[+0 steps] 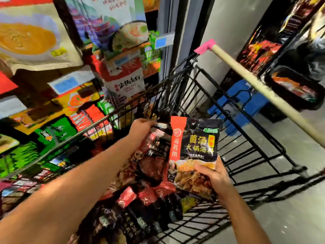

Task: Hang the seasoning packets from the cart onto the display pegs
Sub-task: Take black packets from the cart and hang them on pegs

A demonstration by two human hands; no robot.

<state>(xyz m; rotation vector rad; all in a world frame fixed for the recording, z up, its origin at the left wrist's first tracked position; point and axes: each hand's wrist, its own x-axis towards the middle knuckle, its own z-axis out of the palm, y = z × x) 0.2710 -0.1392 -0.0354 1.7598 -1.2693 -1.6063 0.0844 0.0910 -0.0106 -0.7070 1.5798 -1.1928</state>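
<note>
Well, on the far left the display is packed with hanging bags in green, orange and red. A white and red bag hangs closest to the far rim of the cart.

Next comes my left hand, reaching into the cart with its fingers curled over the top edge of a dark red packet. That packet stands up against the cart's far left side. Its print is too blurred for me to read.

Below it, nearer to me, a pile of packets fills the cart bottom, mostly red and black.

Just right of the dark red one, and touching it along one edge, is the black packet. It is held upright above the pile. It has a red strip down its left side, yellow lettering in the middle, a small green label near the top and a picture of food across the bottom.

My right hand grips its lower right corner, thumb pressed on the front over the food picture and the other fingers wrapped behind it.

Farther right, the cart's handle is a beige bar with a pink end. It crosses above a blue crate on the floor.
</note>
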